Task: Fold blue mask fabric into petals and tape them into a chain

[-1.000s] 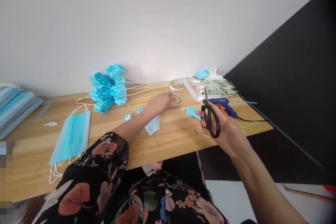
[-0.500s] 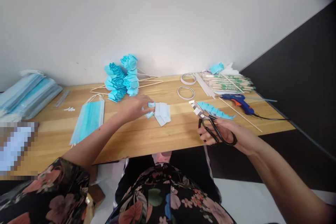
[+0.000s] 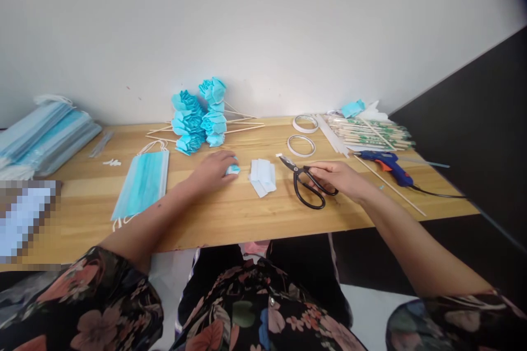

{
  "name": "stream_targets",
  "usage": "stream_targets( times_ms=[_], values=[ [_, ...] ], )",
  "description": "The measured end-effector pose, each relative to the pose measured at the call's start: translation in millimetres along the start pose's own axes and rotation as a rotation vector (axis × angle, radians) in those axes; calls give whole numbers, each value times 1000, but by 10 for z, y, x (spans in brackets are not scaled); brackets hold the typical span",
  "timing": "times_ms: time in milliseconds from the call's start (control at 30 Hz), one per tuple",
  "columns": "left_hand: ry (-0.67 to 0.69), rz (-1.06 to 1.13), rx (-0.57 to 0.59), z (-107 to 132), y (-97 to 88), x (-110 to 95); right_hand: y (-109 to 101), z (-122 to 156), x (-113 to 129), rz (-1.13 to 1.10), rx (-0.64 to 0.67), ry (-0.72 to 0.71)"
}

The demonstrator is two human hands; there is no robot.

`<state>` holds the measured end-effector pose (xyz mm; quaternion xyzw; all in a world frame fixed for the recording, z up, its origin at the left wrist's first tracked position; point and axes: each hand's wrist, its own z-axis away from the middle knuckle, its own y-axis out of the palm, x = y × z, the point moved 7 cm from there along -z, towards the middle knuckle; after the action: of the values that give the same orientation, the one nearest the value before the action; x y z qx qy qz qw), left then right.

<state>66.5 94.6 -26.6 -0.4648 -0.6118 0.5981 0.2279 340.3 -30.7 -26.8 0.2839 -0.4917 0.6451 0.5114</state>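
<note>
My left hand (image 3: 214,171) rests low over the table, its fingers curled over small light-blue pieces of mask fabric (image 3: 233,167), mostly covered by the fingers. Just to its right lies a little stack of cut white-blue pieces (image 3: 262,176). Black-handled scissors (image 3: 303,181) are at the table surface, blades pointing left and away, with my right hand (image 3: 335,178) closed on one handle loop. A tiny white scrap (image 3: 279,154) is at the blade tip. Left of my left arm lies a whole blue face mask (image 3: 142,184).
Blue fabric flowers on sticks (image 3: 187,120) lie near the wall. Two tape rolls (image 3: 301,146), bundled sticks (image 3: 366,131) and a blue glue gun (image 3: 387,165) with a cord occupy the right side. Packed masks (image 3: 53,134) are piled far left, beside white scraps (image 3: 112,163).
My right hand has lowered the scissors to the table and moved left. My left hand has closed further over the blue pieces. The crinkled blue strip behind my right hand no longer shows.
</note>
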Motion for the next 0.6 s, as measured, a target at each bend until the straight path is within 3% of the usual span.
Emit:
stream_targets(
  times_ms=[167, 333, 467, 600],
  values=[
    [-99, -48, -2, 354, -122, 224, -21, -121, -59, 292, -96, -129],
    [-153, -21, -48, 511, -201, 295, 41, 29, 258, 801, -323, -448],
    [-108, 12, -68, 507, -228, 254, 360, 16, 530, 886, -240, -658],
    [-98, 51, -68, 525, -295, 224, 647, -220, 762, 944, -164, -680]
  ],
)
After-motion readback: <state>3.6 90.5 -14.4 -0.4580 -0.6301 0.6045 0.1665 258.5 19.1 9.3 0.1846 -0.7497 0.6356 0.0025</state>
